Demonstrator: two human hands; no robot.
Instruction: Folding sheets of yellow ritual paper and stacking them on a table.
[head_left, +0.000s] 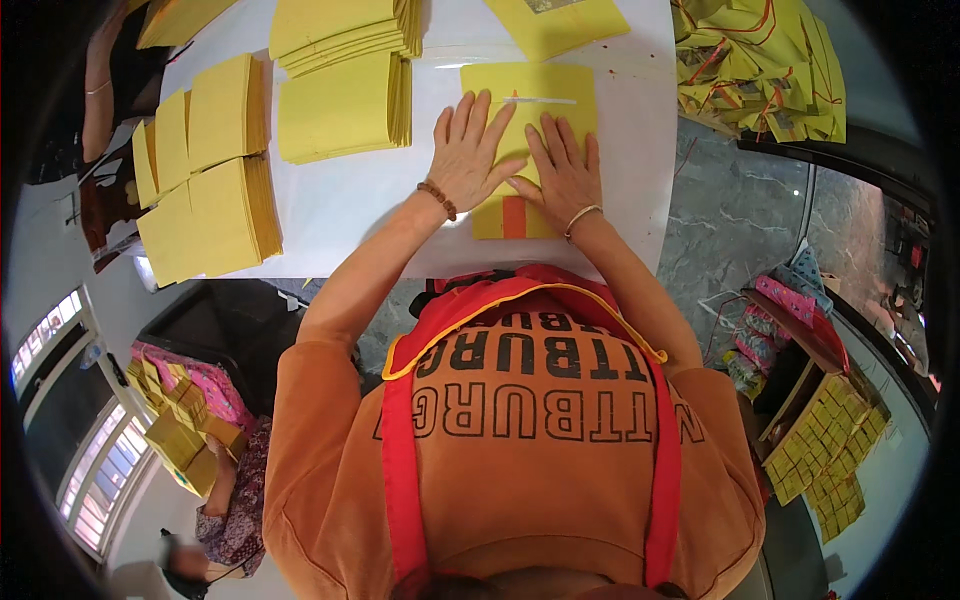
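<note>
A yellow paper piece point(540, 82), perhaps a bag or folded sheet, lies on the white tabletop point(350, 205) in front of me. It bears a thin white strip point(548, 100) near its far end and an orange-red strip point(514, 220) at the near end. Flat on its left side rests my left hand point(472, 150), fingers spread, a brown bead bracelet at the wrist. My right hand point(560, 172), with a pale bangle, presses on the right side, fingers stretched out. The two thumbs come close together over the middle of the paper.
Stacks of yellow paper point(340, 105) stand to the left, with more point(205, 215) near the table's left edge. Another yellow piece point(560, 28) lies beyond. Yellow bags with red cords point(765, 65) are heaped at right. Another person's arm point(98, 100) shows at far left; someone sits lower left.
</note>
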